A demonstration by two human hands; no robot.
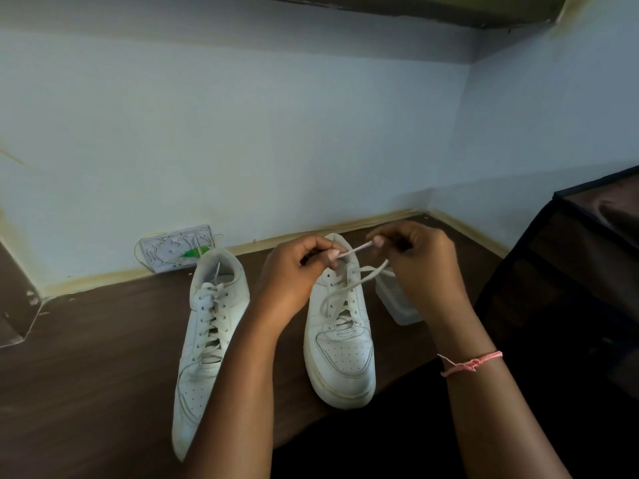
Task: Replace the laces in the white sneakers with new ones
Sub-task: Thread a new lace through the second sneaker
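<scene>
head view | I see 2 hands raised over the right sneaker (340,344) on the table (96,340) | left hand (297,267) and right hand (420,261) each pinch its lace (356,251), taut between them | left sneaker (207,337) laced, beside it

Hands: left hand (297,271) and right hand (420,261) pinch one lace (356,251) between them.
Right sneaker (340,326): beneath both hands.
Left sneaker (207,333): left of the left hand, laced.
</scene>
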